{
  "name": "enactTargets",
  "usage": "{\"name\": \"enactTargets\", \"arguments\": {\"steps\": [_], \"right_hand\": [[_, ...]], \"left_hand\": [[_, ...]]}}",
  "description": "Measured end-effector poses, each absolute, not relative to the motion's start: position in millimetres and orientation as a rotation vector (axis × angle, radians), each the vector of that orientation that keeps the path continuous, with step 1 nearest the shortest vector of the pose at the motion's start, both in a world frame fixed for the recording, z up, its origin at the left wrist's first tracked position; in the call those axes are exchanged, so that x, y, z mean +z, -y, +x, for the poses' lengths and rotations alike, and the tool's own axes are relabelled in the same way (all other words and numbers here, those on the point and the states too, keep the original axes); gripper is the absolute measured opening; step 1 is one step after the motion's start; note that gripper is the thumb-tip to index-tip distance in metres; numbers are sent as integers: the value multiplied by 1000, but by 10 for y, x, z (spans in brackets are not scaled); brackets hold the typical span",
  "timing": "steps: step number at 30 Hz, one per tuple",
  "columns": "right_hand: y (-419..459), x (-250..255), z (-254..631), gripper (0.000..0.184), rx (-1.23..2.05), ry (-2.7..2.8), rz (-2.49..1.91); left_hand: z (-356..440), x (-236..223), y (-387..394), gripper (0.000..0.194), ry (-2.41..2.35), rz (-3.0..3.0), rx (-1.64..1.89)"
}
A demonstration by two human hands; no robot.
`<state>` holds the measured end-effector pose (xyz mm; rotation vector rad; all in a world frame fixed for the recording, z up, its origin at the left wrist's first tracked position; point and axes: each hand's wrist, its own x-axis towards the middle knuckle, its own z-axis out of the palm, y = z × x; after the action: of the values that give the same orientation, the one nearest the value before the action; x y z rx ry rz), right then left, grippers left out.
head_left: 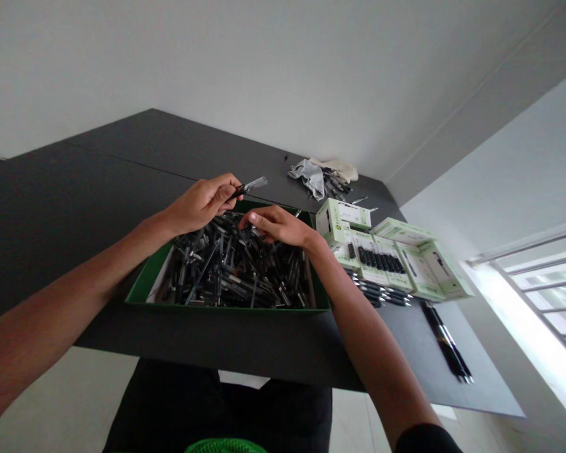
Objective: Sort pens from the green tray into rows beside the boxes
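Observation:
My left hand (210, 200) is closed around a few black pens (251, 185), their clear ends sticking out to the right, above the back of a green box (144, 277). Loose dark pens (231, 270) fill the box in a tangled heap. Over the box's right half is my right hand (280, 225); its fingers are loosely bent, the thumb apart, and I see nothing held in it. Its fingertips are close above the heap, and whether they touch a pen is hidden.
Pale green cartons (417, 258) stand on the dark table (108, 148) at right, one with a row of pens. Stacked pens (382, 293) lie before them, and a bundle of pens (446, 343) farther right. Behind are a grey cloth (309, 178) and more pens (336, 184).

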<state>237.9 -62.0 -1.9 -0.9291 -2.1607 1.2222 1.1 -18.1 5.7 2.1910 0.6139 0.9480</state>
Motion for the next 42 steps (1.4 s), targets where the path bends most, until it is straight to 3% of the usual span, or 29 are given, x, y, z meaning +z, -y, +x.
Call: {"name": "enactTargets", "arguments": {"steps": [3, 8, 11, 15, 18, 24, 29, 42], "right_hand": [[611, -34, 2378, 70, 1206, 2146, -947], [620, 79, 2381, 34, 696, 2359, -1358], [665, 189, 2381, 27, 487, 2525, -1717], [744, 267, 2332, 22, 671, 2641, -1878], [788, 275, 2270, 20, 576, 2657, -1984], [821, 249, 2196, 33, 503, 2670, -2090], [814, 218, 2196, 37, 488, 2714, -2039], [652, 99, 2297, 30, 832, 2813, -1581]], "left_hand": [[14, 40, 153, 47, -522, 2135, 989], [39, 0, 126, 39, -418, 2076, 938], [49, -11, 126, 36, -379, 2129, 889], [36, 9, 136, 31, -319, 2115, 861], [24, 20, 139, 27, -301, 2085, 835], [19, 22, 154, 20, -335, 2103, 757], [14, 17, 161, 21, -348, 2111, 727], [-11, 68, 180, 24, -463, 2271, 631]]}}
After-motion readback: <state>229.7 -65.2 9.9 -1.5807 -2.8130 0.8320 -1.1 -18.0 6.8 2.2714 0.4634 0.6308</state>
